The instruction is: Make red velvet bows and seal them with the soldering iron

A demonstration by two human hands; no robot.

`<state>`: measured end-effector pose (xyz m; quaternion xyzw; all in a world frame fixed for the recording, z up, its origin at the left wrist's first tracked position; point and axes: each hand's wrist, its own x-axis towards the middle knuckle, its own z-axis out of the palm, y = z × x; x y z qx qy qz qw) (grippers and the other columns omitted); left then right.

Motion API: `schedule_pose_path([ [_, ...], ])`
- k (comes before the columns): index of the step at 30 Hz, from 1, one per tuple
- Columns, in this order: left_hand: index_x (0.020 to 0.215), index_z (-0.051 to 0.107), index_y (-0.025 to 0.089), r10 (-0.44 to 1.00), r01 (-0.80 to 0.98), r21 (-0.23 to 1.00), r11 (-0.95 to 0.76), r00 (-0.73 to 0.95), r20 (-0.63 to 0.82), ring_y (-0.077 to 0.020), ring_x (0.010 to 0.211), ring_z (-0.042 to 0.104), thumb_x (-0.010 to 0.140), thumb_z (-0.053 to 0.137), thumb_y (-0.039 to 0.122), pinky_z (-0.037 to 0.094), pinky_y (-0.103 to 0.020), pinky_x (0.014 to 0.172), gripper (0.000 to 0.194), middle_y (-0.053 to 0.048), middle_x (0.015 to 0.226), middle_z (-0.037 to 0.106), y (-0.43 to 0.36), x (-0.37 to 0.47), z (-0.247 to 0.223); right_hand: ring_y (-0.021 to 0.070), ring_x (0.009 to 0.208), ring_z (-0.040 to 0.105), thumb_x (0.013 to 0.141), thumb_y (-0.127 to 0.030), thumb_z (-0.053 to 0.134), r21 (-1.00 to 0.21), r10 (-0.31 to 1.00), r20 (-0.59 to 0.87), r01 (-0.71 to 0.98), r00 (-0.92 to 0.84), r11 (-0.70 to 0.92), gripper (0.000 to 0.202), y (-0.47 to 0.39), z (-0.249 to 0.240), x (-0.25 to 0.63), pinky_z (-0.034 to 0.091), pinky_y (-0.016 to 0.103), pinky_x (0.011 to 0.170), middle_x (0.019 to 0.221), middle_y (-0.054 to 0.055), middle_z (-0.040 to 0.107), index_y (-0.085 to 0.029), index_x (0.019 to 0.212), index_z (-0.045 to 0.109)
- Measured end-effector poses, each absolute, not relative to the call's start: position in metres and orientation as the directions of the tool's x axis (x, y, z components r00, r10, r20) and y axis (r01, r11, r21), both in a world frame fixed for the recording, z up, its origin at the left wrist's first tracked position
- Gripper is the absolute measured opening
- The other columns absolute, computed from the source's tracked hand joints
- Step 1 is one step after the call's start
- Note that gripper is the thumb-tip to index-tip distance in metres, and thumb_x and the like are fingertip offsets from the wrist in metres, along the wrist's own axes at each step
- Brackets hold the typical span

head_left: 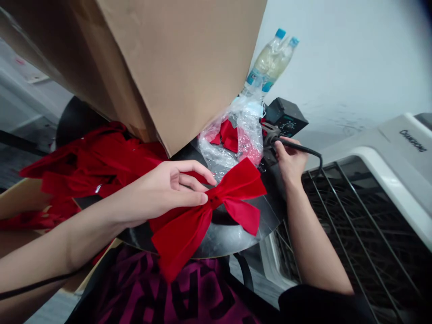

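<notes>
My left hand point(178, 189) pinches a red velvet bow point(241, 184) at its centre knot, thumb in front. Small dark dots show on the knot, and the bow's loops and tails spread to both sides above the front edge of a round black table point(226, 238). Off to the right, my right hand point(290, 159) closes round a black corded tool point(277, 140), whose exact kind I cannot make out. It lies beside a black box with a dial point(286, 118). Just behind the bow is a clear plastic bag point(249, 139) with red pieces in it.
A large cardboard box point(182, 58) takes up the back of the table. More red bows point(101, 157) lie heaped at left. Two plastic bottles point(266, 63) stand by the wall. A white appliance with a dark grille point(364, 157) is close on the right.
</notes>
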<state>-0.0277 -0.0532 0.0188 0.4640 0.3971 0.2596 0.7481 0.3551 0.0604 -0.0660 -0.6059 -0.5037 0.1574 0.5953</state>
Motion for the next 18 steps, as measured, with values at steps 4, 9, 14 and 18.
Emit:
schedule_pose_path([
  [4, 0.102, 0.068, 0.022, 0.704, -0.086, 0.848, 0.523, 0.604, -0.373, -0.011, 0.064, 0.074, 0.086, 0.083, 0.017, 0.053, -0.014, 0.056, 0.023, -0.002, 0.086, 0.082, -0.06, -0.034, 0.022, 0.0103, 0.058, 0.058, 0.076, -0.029, 0.083, -0.938, 0.803, 0.31, 0.302, 0.51, 0.17, 0.032, 0.062, -0.064, 0.345, 0.048, 0.025, 0.055, 0.073, -0.001, 0.068, -0.014, 0.103, 0.076],
  [9, 0.099, 0.072, 0.021, 0.749, -0.061, 0.868, 0.493, 0.537, -0.388, -0.0119, 0.067, 0.076, 0.083, 0.084, 0.016, 0.055, -0.015, 0.06, 0.021, -0.001, 0.085, 0.083, -0.067, -0.036, 0.024, 0.0111, 0.076, 0.07, 0.078, -0.034, 0.082, -0.98, 0.832, 0.181, 0.168, 0.525, 0.107, 0.023, 0.053, -0.059, 0.336, 0.058, 0.022, 0.066, 0.088, 0.004, 0.074, -0.016, 0.088, 0.07],
  [14, 0.099, 0.075, 0.021, 0.792, -0.009, 0.907, 0.421, 0.491, -0.363, -0.0145, 0.074, 0.08, 0.083, 0.086, 0.023, 0.057, -0.016, 0.064, 0.019, -0.003, 0.087, 0.085, -0.07, -0.039, 0.022, 0.0134, 0.065, 0.069, 0.076, -0.035, 0.086, -0.976, 0.866, 0.106, 0.219, 0.488, -0.003, 0.026, 0.019, -0.048, 0.332, 0.059, 0.026, 0.06, 0.082, 0.009, 0.076, -0.014, 0.083, 0.073],
  [18, 0.098, 0.075, 0.02, 0.854, 0.022, 0.946, 0.322, 0.424, -0.301, -0.0178, 0.085, 0.083, 0.079, 0.089, 0.025, 0.062, -0.017, 0.074, 0.024, -0.003, 0.089, 0.085, -0.074, -0.042, 0.021, 0.0134, 0.051, 0.06, 0.078, -0.034, 0.086, -0.918, 0.872, 0.177, 0.396, 0.456, -0.02, 0.022, -0.042, -0.022, 0.293, 0.047, 0.026, 0.046, 0.066, 0.004, 0.071, -0.014, 0.085, 0.08],
])
